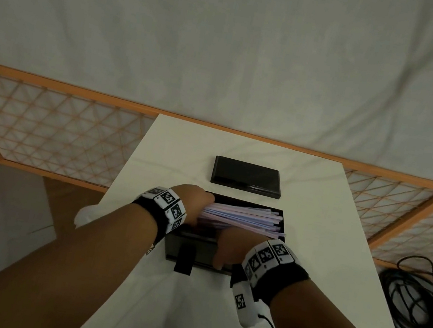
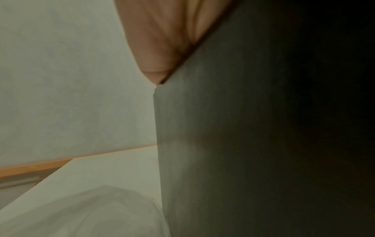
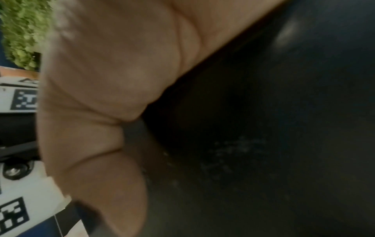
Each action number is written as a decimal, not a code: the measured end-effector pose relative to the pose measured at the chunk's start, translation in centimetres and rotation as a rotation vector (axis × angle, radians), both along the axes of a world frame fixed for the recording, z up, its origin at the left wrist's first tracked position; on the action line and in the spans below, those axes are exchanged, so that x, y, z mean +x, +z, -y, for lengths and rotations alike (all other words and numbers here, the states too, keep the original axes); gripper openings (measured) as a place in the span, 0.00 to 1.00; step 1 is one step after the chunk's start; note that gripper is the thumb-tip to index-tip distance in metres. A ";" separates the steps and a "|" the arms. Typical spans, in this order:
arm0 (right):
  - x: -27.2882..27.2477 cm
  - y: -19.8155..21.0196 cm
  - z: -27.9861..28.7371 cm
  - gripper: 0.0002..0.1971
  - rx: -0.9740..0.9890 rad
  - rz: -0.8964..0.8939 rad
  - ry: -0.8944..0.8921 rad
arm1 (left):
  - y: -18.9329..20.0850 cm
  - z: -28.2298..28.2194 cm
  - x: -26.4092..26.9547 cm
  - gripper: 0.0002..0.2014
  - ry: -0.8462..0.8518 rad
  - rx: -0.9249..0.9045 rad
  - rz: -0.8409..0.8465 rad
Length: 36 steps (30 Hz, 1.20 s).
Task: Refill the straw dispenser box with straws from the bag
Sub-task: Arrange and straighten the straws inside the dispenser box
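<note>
The black straw dispenser box (image 1: 194,249) stands open on the white table (image 1: 307,266). A bundle of pale pink and lilac straws (image 1: 243,217) lies slanted across its opening, the right ends over the rim. My left hand (image 1: 196,203) grips the bundle's left end at the box's left side. In the left wrist view, the left hand (image 2: 162,40) sits against the box's grey wall (image 2: 223,128). My right hand (image 1: 227,241) holds the front wall, thumb down the face and fingers hidden inside. In the right wrist view, the thumb (image 3: 101,112) presses the box's black surface (image 3: 263,128).
The box's black lid (image 1: 248,175) lies flat behind it. A white crumpled item (image 1: 84,215) sits at the table's left edge. Coiled dark cables (image 1: 422,301) lie on the floor to the right. A lattice screen (image 1: 56,130) runs behind the table.
</note>
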State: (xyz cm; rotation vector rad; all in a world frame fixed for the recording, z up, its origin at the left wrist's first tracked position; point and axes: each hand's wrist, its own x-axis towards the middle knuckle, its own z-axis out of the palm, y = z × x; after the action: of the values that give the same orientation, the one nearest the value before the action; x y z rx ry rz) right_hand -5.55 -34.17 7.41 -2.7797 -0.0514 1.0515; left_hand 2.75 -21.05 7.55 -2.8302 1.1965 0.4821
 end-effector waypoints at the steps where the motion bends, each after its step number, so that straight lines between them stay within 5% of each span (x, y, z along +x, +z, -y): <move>1: 0.0 0.1 0.0 0.14 0.002 0.025 0.019 | -0.1 0.0 0.0 0.15 -0.008 0.000 0.009; 16: -3.3 1.0 1.3 0.23 0.049 0.746 0.061 | -0.3 -0.2 0.6 0.13 0.002 -0.119 0.022; 19: -2.9 -0.6 1.8 0.25 0.082 0.599 0.018 | -0.5 -0.3 0.7 0.13 0.008 -0.138 0.035; 23: -2.4 -1.2 2.4 0.40 0.078 0.383 0.005 | -1.0 -0.4 0.3 0.13 0.037 -0.140 0.077; 26: -1.8 -0.7 2.6 0.31 0.191 0.220 -0.107 | -1.3 -0.4 0.1 0.13 0.046 -0.145 0.101; 29: -1.0 -0.9 2.6 0.36 0.306 0.127 -0.161 | -1.4 -0.3 0.0 0.14 0.043 -0.145 0.113; 33: -0.6 -1.4 2.7 0.48 0.150 0.044 -0.097 | -1.5 -0.3 -0.1 0.15 0.050 -0.127 0.136; 36: -0.7 -1.1 2.6 0.41 0.025 0.146 -0.014 | -1.4 -0.2 -0.2 0.15 0.053 -0.128 0.132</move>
State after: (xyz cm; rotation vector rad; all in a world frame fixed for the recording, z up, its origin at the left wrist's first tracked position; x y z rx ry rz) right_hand -6.27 -36.78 6.34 -2.8246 -0.0635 0.8377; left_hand 2.60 -20.88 6.16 -2.9524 1.1716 0.2234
